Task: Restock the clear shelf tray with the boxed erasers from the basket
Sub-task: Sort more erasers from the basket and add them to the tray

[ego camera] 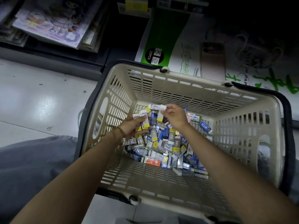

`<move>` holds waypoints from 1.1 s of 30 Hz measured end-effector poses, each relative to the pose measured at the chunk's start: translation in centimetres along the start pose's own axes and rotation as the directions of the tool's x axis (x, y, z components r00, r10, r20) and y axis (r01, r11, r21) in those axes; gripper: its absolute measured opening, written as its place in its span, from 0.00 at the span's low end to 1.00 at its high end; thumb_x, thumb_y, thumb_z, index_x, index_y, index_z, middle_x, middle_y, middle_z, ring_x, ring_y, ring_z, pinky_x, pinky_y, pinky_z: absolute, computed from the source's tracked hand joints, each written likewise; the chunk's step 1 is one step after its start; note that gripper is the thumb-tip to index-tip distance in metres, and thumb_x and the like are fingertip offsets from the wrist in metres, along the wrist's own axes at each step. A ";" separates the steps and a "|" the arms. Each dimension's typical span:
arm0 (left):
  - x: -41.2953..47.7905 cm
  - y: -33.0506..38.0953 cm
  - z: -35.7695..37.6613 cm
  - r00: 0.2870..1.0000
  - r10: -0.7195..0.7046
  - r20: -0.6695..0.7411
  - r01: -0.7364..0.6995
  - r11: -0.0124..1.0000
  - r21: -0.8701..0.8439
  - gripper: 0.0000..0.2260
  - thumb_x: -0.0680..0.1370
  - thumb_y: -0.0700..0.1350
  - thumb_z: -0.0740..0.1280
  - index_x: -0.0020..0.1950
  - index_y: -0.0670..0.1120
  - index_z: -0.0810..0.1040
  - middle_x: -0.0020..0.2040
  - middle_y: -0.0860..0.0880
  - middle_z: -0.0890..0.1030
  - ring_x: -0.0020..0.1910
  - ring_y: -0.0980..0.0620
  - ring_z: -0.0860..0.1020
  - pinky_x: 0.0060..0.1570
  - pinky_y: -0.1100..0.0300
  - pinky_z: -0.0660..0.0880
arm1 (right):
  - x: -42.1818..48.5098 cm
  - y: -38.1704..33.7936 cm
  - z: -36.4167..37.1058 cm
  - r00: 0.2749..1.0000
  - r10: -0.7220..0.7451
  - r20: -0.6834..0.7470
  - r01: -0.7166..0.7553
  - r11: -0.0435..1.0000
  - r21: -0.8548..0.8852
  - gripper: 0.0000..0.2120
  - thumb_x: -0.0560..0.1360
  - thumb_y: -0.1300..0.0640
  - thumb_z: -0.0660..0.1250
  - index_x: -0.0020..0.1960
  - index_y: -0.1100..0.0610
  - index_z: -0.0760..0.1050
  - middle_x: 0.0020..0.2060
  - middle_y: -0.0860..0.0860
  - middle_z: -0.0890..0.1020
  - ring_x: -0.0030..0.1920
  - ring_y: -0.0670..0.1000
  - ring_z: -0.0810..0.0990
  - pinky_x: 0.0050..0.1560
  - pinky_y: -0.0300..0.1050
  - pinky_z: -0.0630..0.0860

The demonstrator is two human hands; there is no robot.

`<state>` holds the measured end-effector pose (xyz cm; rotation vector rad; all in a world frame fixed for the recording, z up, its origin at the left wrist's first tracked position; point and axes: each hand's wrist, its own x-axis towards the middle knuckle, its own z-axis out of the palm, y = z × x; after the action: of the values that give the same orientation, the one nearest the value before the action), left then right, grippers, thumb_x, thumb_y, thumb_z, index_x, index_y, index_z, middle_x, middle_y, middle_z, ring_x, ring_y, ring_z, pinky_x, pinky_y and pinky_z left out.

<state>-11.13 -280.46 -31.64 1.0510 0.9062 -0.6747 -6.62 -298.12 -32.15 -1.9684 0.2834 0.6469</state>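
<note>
A beige plastic basket (186,89) with dark handles sits on the floor and holds a heap of small boxed erasers (168,149) in white, yellow, blue and orange. My left hand (131,126), with a bead bracelet on the wrist, grips a stack of several white-and-yellow eraser boxes (143,118) inside the basket. My right hand (175,116) hovers over the heap and pinches one white eraser box (161,110) just right of that stack. The clear shelf tray is not in view.
A phone (212,59) lies on a green-and-white sketch paper pack (163,38) beyond the basket. Illustrated books (51,25) lie on a low shelf at upper left. Pale floor tiles (32,102) lie to the left, my grey trouser leg (32,167) at lower left.
</note>
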 end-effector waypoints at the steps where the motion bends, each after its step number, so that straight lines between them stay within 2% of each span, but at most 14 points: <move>1: -0.1 0.0 0.1 1.000 -0.002 -0.003 0.002 1.000 -0.015 0.23 0.74 0.42 0.70 0.66 0.37 0.68 0.61 0.41 0.75 0.62 0.46 0.74 0.36 0.59 0.81 | -0.3 -0.5 -0.8 1.000 -0.024 0.019 0.022 0.995 0.093 0.12 0.74 0.58 0.69 0.56 0.58 0.73 0.42 0.53 0.81 0.39 0.45 0.80 0.41 0.40 0.77; 3: -0.3 0.1 0.6 1.000 0.005 0.021 -0.005 1.000 -0.021 0.23 0.74 0.43 0.70 0.66 0.39 0.68 0.58 0.43 0.77 0.58 0.47 0.78 0.37 0.58 0.81 | -1.2 -1.4 -2.0 0.994 -0.044 0.104 0.017 0.970 0.244 0.08 0.74 0.60 0.69 0.51 0.55 0.72 0.40 0.53 0.81 0.31 0.41 0.80 0.33 0.33 0.76; 5: -0.9 0.1 1.2 0.993 0.012 0.114 -0.017 0.999 0.042 0.21 0.74 0.48 0.69 0.64 0.42 0.72 0.53 0.44 0.82 0.50 0.49 0.82 0.38 0.58 0.80 | -2.1 -1.9 -2.0 0.983 -0.055 0.174 -0.007 0.942 0.337 0.06 0.74 0.63 0.68 0.48 0.55 0.73 0.40 0.53 0.82 0.30 0.43 0.81 0.34 0.34 0.78; 8: -1.5 0.0 1.7 0.977 0.007 0.215 -0.037 0.990 0.133 0.27 0.68 0.52 0.72 0.65 0.44 0.72 0.60 0.44 0.79 0.55 0.49 0.80 0.43 0.60 0.80 | -3.0 -2.1 -0.9 0.974 -0.090 0.209 0.029 0.960 0.278 0.02 0.75 0.63 0.67 0.47 0.59 0.77 0.39 0.51 0.80 0.32 0.42 0.81 0.36 0.34 0.79; 11: -1.6 -0.1 1.0 0.977 0.027 0.210 -0.058 0.988 0.142 0.27 0.67 0.46 0.73 0.64 0.41 0.72 0.59 0.43 0.79 0.51 0.52 0.82 0.44 0.60 0.80 | -2.8 -1.1 -0.4 0.981 -0.018 0.193 -0.035 0.963 0.267 0.10 0.78 0.58 0.63 0.54 0.60 0.79 0.40 0.51 0.81 0.34 0.43 0.80 0.36 0.33 0.78; 13: -1.7 0.0 0.0 0.988 0.034 0.150 -0.055 0.989 0.139 0.31 0.64 0.47 0.73 0.65 0.39 0.70 0.62 0.40 0.77 0.51 0.50 0.82 0.46 0.59 0.80 | -2.3 0.3 -0.2 0.981 0.033 0.192 -0.056 0.992 0.113 0.12 0.78 0.56 0.64 0.58 0.60 0.78 0.49 0.55 0.82 0.41 0.46 0.80 0.43 0.37 0.79; 16: -1.7 0.3 -1.3 0.998 0.062 0.031 -0.066 0.991 0.120 0.38 0.61 0.51 0.76 0.66 0.39 0.69 0.64 0.38 0.75 0.48 0.48 0.83 0.41 0.63 0.80 | -2.3 2.9 1.4 0.952 0.046 0.303 0.017 0.979 -0.202 0.18 0.74 0.57 0.70 0.63 0.58 0.75 0.62 0.55 0.76 0.60 0.52 0.75 0.63 0.49 0.72; 18: -1.7 0.6 -1.7 0.998 0.055 -0.011 -0.054 0.994 0.096 0.45 0.57 0.54 0.77 0.69 0.38 0.67 0.64 0.39 0.75 0.49 0.47 0.83 0.48 0.59 0.80 | -2.3 3.8 2.6 0.956 -0.005 0.293 0.099 0.947 -0.305 0.21 0.71 0.57 0.73 0.63 0.55 0.74 0.59 0.53 0.74 0.62 0.54 0.72 0.62 0.51 0.71; 21: -2.1 1.0 -1.6 0.998 0.067 0.011 -0.067 0.986 0.155 0.40 0.55 0.57 0.77 0.62 0.40 0.74 0.57 0.44 0.81 0.51 0.47 0.82 0.63 0.50 0.72 | -2.0 3.8 3.3 0.962 -0.064 0.267 0.162 0.916 -0.366 0.23 0.68 0.56 0.75 0.61 0.52 0.72 0.51 0.50 0.69 0.59 0.54 0.69 0.55 0.46 0.68; 23: -2.5 1.3 -1.3 0.997 0.074 0.004 -0.074 0.985 0.155 0.34 0.57 0.56 0.77 0.58 0.41 0.76 0.54 0.45 0.83 0.51 0.47 0.82 0.63 0.50 0.71 | -2.0 3.9 3.4 0.956 -0.079 0.282 0.192 0.896 -0.399 0.22 0.66 0.55 0.76 0.56 0.54 0.71 0.50 0.48 0.69 0.57 0.53 0.68 0.54 0.46 0.66; 25: -2.7 1.4 -1.2 0.996 0.084 0.015 -0.085 0.989 0.124 0.25 0.65 0.51 0.74 0.57 0.39 0.77 0.55 0.44 0.82 0.50 0.48 0.83 0.56 0.55 0.77 | -2.2 4.0 3.2 0.949 -0.087 0.304 0.218 0.877 -0.429 0.16 0.67 0.56 0.76 0.48 0.54 0.70 0.49 0.48 0.74 0.57 0.53 0.70 0.57 0.48 0.69; 28: -3.8 1.6 -0.5 0.995 0.084 0.059 -0.090 0.990 0.107 0.10 0.74 0.45 0.69 0.51 0.41 0.80 0.56 0.42 0.80 0.49 0.49 0.82 0.42 0.63 0.80 | -3.1 3.4 2.2 0.963 -0.062 0.264 0.133 0.956 -0.262 0.12 0.70 0.60 0.74 0.45 0.54 0.70 0.50 0.52 0.79 0.55 0.54 0.76 0.56 0.49 0.72; 30: -4.9 2.0 -0.2 0.989 0.088 0.118 -0.099 0.991 0.087 0.15 0.72 0.46 0.70 0.55 0.39 0.79 0.60 0.40 0.78 0.52 0.50 0.81 0.41 0.64 0.80 | -3.9 1.6 0.3 0.973 -0.065 0.220 0.090 0.990 -0.108 0.11 0.71 0.60 0.73 0.49 0.55 0.73 0.48 0.52 0.80 0.50 0.51 0.77 0.52 0.45 0.72; 33: -7.1 3.2 0.7 0.978 0.129 0.167 -0.139 0.989 0.046 0.25 0.67 0.49 0.71 0.60 0.39 0.77 0.58 0.27 0.72 0.46 0.54 0.83 0.44 0.63 0.80 | -5.4 -3.5 -4.4 0.973 -0.124 0.197 0.122 0.992 0.023 0.07 0.71 0.58 0.71 0.48 0.51 0.77 0.45 0.46 0.82 0.45 0.44 0.80 0.47 0.36 0.76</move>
<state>-11.72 -279.64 -23.89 1.0809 0.6713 -0.6667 -8.06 -300.78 -24.95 -1.8778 0.0425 0.7519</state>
